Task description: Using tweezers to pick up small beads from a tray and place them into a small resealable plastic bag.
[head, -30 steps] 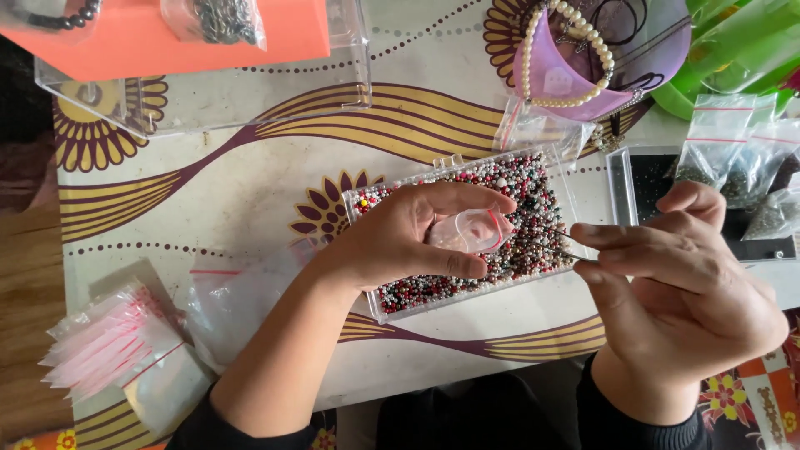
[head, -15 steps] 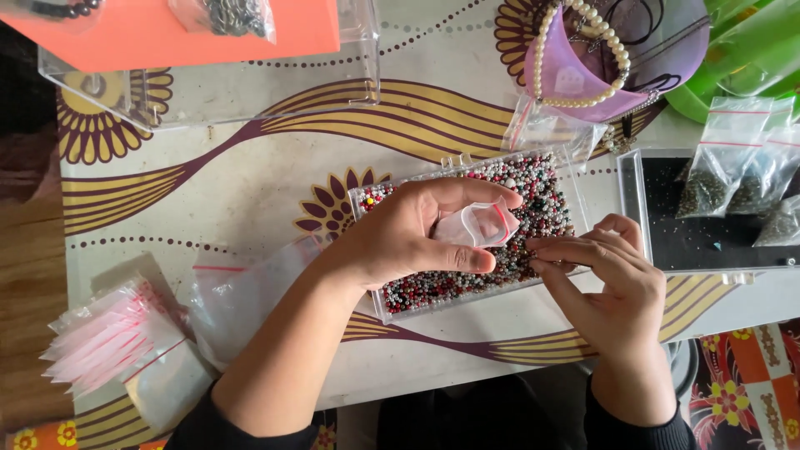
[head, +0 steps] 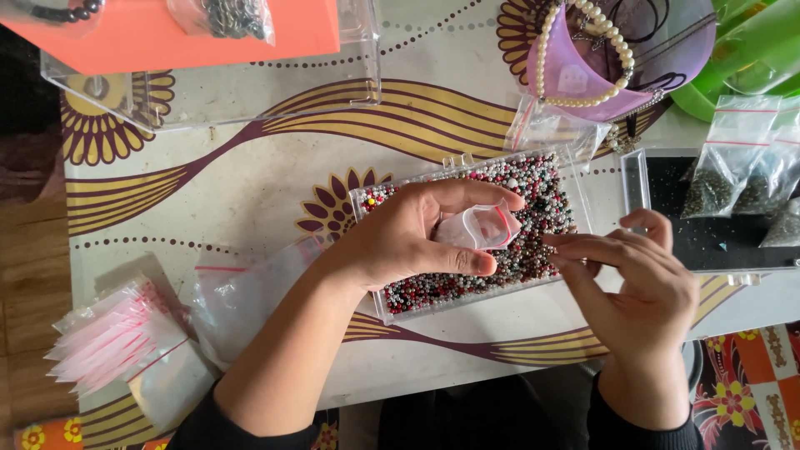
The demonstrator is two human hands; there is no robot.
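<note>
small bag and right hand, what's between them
In the head view, only mixed beads in the clear box lie between the small bag and right hand.

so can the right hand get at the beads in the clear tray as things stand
Probably yes: the right hand has its fingertips at the open bead tray's right edge, with loose beads uncovered. The left hand and small bag cover only the middle.

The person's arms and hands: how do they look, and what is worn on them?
Both forearms are bare, with dark sleeves pushed up near the elbows. The left hand and the right hand wear no gloves, and no ring, watch or bracelet shows. The nails look short and unpainted.
</note>
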